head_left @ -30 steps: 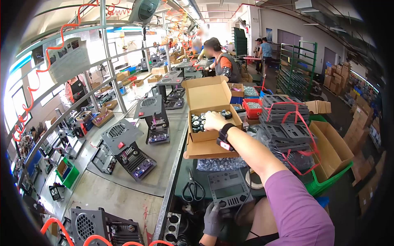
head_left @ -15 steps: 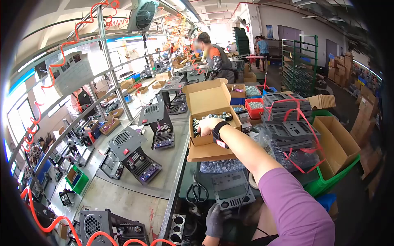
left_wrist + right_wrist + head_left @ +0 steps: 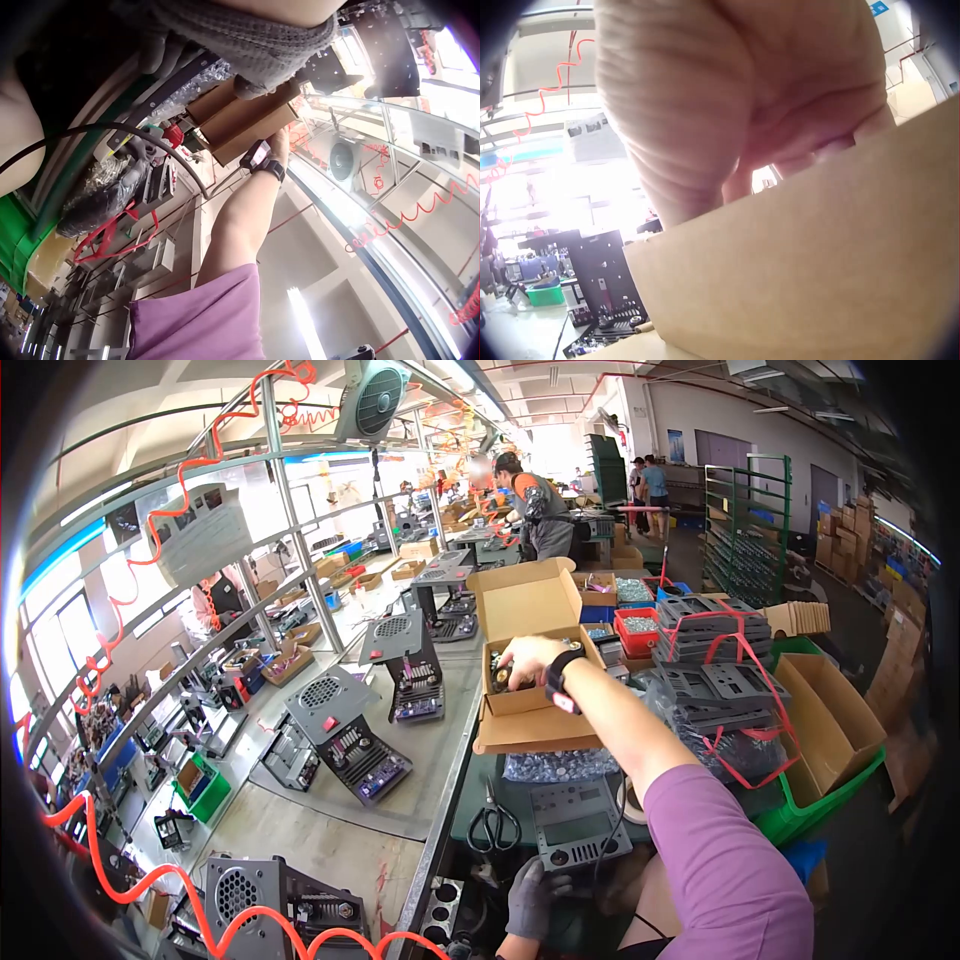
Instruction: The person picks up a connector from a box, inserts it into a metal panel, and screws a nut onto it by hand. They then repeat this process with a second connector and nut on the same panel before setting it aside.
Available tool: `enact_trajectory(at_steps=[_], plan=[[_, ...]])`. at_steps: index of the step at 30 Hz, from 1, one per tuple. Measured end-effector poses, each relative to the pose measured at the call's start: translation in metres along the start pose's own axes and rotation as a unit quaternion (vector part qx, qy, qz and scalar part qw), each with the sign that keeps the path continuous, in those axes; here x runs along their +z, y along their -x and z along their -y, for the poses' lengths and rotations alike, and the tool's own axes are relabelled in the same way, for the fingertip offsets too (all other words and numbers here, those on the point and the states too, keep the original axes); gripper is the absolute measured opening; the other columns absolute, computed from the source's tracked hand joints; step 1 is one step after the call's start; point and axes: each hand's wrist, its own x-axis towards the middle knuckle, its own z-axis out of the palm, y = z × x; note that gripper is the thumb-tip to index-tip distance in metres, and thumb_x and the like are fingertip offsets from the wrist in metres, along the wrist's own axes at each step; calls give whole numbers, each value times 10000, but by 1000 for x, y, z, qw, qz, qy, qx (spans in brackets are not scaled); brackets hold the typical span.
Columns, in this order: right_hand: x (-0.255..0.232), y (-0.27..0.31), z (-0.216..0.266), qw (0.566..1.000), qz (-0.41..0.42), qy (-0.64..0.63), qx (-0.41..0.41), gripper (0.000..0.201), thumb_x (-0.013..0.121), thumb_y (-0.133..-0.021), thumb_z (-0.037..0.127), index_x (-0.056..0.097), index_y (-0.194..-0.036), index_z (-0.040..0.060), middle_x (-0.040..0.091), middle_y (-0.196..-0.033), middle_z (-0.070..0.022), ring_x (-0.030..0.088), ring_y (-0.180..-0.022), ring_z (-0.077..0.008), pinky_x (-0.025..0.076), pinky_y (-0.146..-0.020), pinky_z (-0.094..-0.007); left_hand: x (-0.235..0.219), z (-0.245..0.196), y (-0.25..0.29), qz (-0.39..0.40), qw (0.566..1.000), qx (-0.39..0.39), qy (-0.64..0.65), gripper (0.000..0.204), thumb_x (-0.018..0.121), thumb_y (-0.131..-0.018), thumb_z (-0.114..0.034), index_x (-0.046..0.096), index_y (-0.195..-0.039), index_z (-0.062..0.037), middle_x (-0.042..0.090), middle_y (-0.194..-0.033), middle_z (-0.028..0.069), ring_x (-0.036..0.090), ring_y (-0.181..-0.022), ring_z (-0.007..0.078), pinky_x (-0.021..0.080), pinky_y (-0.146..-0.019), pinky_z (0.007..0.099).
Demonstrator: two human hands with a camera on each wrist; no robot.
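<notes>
Head view: the bare right hand [image 3: 532,658] is seen lowered into an open cardboard box [image 3: 545,704], its fingers bent downward among small dark round parts [image 3: 498,672]. Whether any part is pinched cannot be told, since the fingertips are partly hidden. Near the person, the close edge of a grey panel [image 3: 570,822] is held by the gloved left hand [image 3: 528,908]. The panel is laid on the green work surface, just right of a pair of scissors [image 3: 494,822]; a clear bag of small pieces [image 3: 560,765] is set between panel and box. To the right, grey plates [image 3: 712,645] are stacked and tied with red strap [image 3: 740,640]. Across the bench to the left, dark metal housings [image 3: 330,695] are lined up.

Left wrist view: the panel's edge is seen passing between gloved fingers and thumb, closed loosely about it. A dark cable [image 3: 112,126] is arched across the left. The right arm is stretched toward the box on the far side.

Right wrist view: the palm is held above the box wall, by which the fingertips are hidden; finger closure cannot be judged. A green basket [image 3: 546,295] is seen far left.
</notes>
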Motion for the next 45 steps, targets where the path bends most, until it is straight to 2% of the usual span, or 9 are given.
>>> enact_trajectory(at_steps=[6, 11, 17, 23, 29, 35, 40, 43, 45], plan=[[-30, 39, -14, 946, -100, -304, -41, 621, 775, -678, 91, 564, -1261, 46, 679, -874, -120, 630, -597, -165, 509, -467, -276, -7, -6, -2, 11, 998, -55, 26, 504, 534, -934, -247, 364, -1328, 16, 572, -1071, 175, 620, -867, 283, 539, -720, 385], [50, 139, -8, 985, 2, -114, -129, 511, 750, -712, 182, 624, -1206, 150, 697, -816, -87, 658, -685, -152, 520, -610, -289, -27, 28, -17, 8, 973, 175, -147, 395, 461, -932, -74, 389, -1320, -50, 541, -1107, 144, 590, -1006, 271, 545, -809, 423], [167, 163, -46, 981, -17, 193, -24, 401, 686, -652, 201, 686, -1053, 222, 691, -920, -131, 661, -867, -327, 522, -783, -427, 32, -18, 27, -141, 968, 192, -83, 576, 634, -862, -121, 383, -1357, 33, 505, -1247, 141, 524, -1079, 171, 441, -914, 290], [155, 197, -54, 977, -187, -99, 2, 400, 734, -722, 171, 624, -1092, 66, 677, -922, -120, 661, -812, -247, 537, -711, -371, 40, -33, 35, -124, 946, 264, -144, 513, 632, -866, -102, 431, -1327, -3, 538, -1155, 114, 535, -990, 142, 455, -858, 261], [172, 270, -17, 656, -30, -753, -40, 313, 610, -910, 146, 571, -1198, 31, 652, -1008, -58, 647, -856, -155, 538, -698, -276, 55, -35, 49, 24, 915, 278, -293, 408, 599, -867, -34, 481, -1253, 23, 565, -1058, 64, 550, -906, 101, 460, -817, 240], [193, 290, 5, 587, 6, -805, -83, 358, 601, -923, 186, 538, -1228, 9, 651, -1034, -95, 645, -874, -172, 538, -735, -313, 68, -39, 73, 27, 847, 385, -365, 419, 660, -789, 8, 531, -1188, 15, 566, -1084, 72, 567, -871, 114, 480, -776, 253], [202, 292, 16, 590, -4, -805, -56, 318, 602, -927, 203, 564, -1174, 6, 653, -1037, -101, 645, -889, -162, 545, -728, -294, 71, -49, 79, 12, 727, 495, -475, 377, 708, -722, -19, 595, -1081, -18, 579, -1106, 127, 605, -875, 204, 498, -757, 300], [198, 293, 27, 660, -37, -750, -25, 268, 616, -922, 229, 591, -1071, 7, 656, -968, -76, 643, -823, -125, 541, -666, -254, 69, -53, 78, 0, 619, 556, -554, 354, 733, -696, -61, 616, -1030, -44, 589, -1124, 140, 615, -898, 265, 507, -745, 340], [192, 293, 33, 794, -82, -603, -3, 260, 597, -936, 295, 588, -941, 35, 616, -833, -11, 585, -671, -69, 475, -553, -204, 67, -54, 73, 5, 570, 577, -585, 325, 744, -688, -102, 621, -987, -66, 607, -1127, 126, 618, -912, 291, 510, -725, 377]])
